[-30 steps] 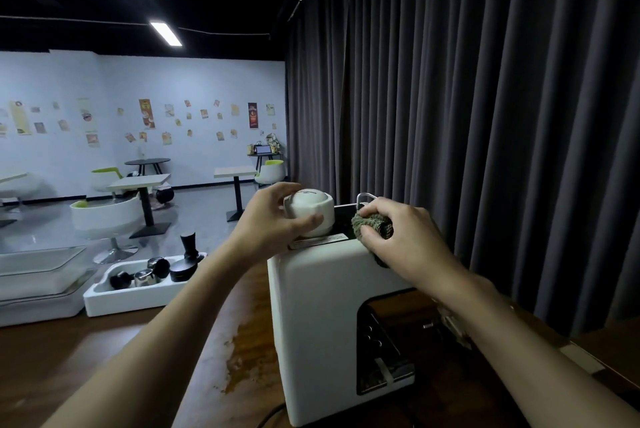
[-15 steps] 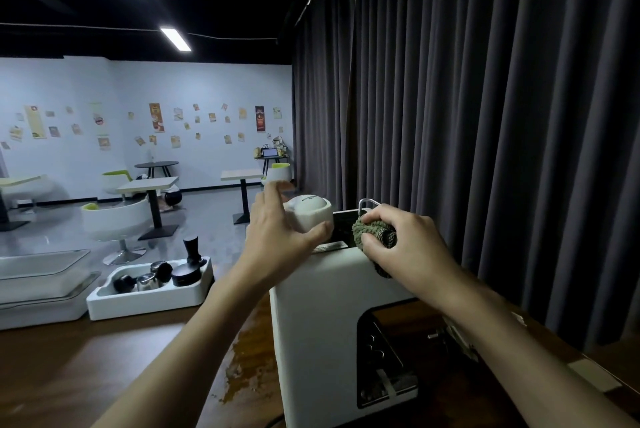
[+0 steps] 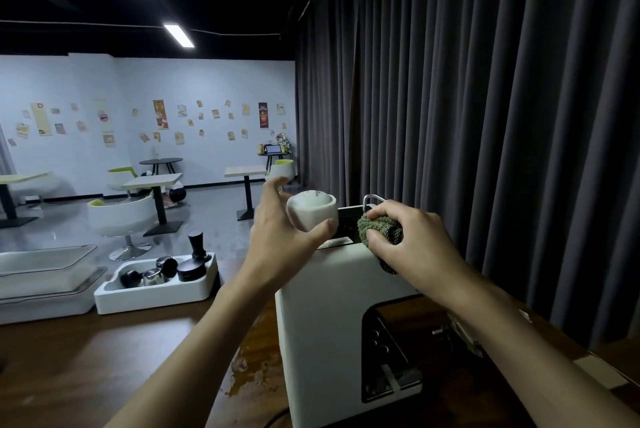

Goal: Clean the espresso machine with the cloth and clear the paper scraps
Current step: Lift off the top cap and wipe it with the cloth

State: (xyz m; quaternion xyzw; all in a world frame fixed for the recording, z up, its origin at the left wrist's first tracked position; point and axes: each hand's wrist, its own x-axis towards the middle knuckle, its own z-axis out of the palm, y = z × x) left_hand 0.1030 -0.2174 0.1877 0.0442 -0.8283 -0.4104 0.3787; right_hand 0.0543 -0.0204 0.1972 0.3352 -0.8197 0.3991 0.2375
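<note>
One espresso machine (image 3: 322, 316), white and boxy, stands on the brown counter (image 3: 86, 358), and both hands are up at its top. The left hand (image 3: 277, 237) grips the one white cup (image 3: 311, 212): thumb under the near side, fingers curled round the far side, forefinger lifted clear. The cup sits slightly tilted, just above the machine's top left edge. Over to the right hand (image 3: 412, 247), whose fingers are bunched round the single green cloth (image 3: 377, 230), a knobbly wad that it presses onto the machine's top, toward the right edge. Part of the cloth hangs down that side. One metal loop (image 3: 372, 200) pokes up from the top of the machine, just behind the cloth.

Left of the machine, on the counter, lies one white tray (image 3: 156, 292) holding a black tamper (image 3: 195, 244) standing upright and a cluster of small black and metal pieces, too crowded to count exactly. One wet-looking stain (image 3: 249, 368) marks the wood right at the machine's left foot. Right of the machine, near the counter's edge, lies one pale flat slip (image 3: 599, 372); whether it is paper cannot be told. Behind the machine hangs a dark grey curtain (image 3: 485, 115). Two light strips glow on the ceiling, above and left of it.
</note>
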